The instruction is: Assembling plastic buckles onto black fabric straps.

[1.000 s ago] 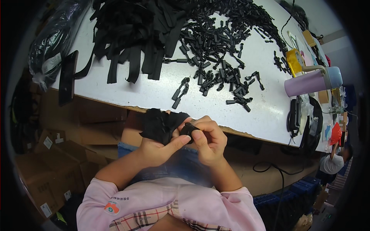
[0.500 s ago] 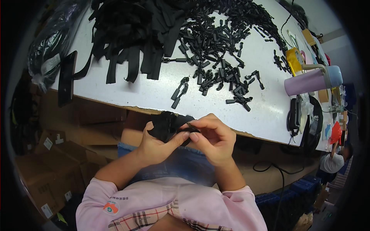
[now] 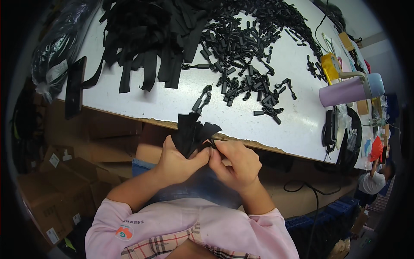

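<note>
In front of the table edge, my left hand [image 3: 179,164] is closed around a bunch of black zipper strips [image 3: 187,134], whose loose ends fan upward. My right hand [image 3: 237,164] meets it at the fingertips and pinches a small dark piece at the strips' end; the fingers mostly hide it. Just beyond my hands, a pair of black zipper sliders [image 3: 202,100] with long pull tabs lies on the table. Many more zipper sliders [image 3: 254,86] are scattered farther off and to the right.
The white table [image 3: 133,103] has a chipped front edge. A heap of black strips [image 3: 146,26] lies at the back left, near a phone [image 3: 75,88] and a plastic bag [image 3: 56,56]. At right stand a lilac bottle [image 3: 343,91] and yellow tape roll [image 3: 330,68]. Cardboard boxes [image 3: 60,194] sit below left.
The bunch of strips has tipped upward, its ends now fanned over the table edge. My right hand has turned knuckles-up and shifted slightly down, still pinching beside my left thumb.
</note>
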A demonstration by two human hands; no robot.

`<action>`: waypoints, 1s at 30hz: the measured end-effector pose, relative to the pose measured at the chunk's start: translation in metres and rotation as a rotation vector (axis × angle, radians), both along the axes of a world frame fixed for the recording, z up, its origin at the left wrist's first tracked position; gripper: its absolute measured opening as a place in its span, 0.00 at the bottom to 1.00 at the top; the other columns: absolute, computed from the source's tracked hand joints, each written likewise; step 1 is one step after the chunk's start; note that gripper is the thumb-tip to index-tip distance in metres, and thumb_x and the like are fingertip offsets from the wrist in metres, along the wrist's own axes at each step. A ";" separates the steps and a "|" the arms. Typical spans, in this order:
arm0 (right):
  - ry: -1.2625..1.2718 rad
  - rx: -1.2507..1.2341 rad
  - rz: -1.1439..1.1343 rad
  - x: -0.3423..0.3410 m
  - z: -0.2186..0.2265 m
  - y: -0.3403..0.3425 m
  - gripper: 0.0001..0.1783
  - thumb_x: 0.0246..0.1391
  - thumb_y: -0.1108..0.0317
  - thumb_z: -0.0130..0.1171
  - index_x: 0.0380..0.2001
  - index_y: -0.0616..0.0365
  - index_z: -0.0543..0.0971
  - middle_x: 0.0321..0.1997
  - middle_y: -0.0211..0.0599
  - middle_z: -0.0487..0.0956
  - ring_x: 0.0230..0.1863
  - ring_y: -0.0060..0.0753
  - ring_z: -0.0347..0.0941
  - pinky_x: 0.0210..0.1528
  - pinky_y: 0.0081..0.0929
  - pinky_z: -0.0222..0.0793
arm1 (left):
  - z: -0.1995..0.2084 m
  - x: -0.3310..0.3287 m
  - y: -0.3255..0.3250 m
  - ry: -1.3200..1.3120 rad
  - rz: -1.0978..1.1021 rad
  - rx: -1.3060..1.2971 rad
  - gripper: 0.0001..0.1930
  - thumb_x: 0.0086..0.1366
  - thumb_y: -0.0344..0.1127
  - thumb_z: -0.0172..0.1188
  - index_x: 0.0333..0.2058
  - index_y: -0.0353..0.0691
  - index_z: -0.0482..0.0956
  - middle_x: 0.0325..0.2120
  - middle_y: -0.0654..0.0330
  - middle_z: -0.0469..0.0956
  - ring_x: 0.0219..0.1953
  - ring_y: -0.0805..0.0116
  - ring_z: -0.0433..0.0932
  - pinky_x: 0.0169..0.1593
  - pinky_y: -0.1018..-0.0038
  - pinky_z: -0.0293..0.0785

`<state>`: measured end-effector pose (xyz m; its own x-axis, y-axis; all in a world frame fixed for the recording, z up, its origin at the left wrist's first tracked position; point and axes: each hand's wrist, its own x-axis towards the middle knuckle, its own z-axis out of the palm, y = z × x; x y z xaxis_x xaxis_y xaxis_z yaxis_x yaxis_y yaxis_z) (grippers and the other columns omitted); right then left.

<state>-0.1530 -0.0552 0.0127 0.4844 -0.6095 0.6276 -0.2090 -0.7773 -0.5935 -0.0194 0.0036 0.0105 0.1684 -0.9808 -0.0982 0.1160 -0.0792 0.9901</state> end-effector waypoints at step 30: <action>-0.030 0.371 0.086 0.002 -0.001 0.000 0.16 0.33 0.75 0.60 0.32 0.60 0.74 0.24 0.34 0.70 0.18 0.23 0.62 0.15 0.19 0.58 | -0.010 0.012 -0.010 0.424 -0.057 0.135 0.07 0.56 0.34 0.53 0.30 0.37 0.69 0.13 0.68 0.65 0.11 0.85 0.61 0.14 0.87 0.55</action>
<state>-0.1506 -0.0548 0.0114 0.5281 -0.7559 0.3870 -0.1304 -0.5225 -0.8426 -0.0070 -0.0059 0.0003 0.0320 -0.9611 -0.2743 0.5011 -0.2221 0.8364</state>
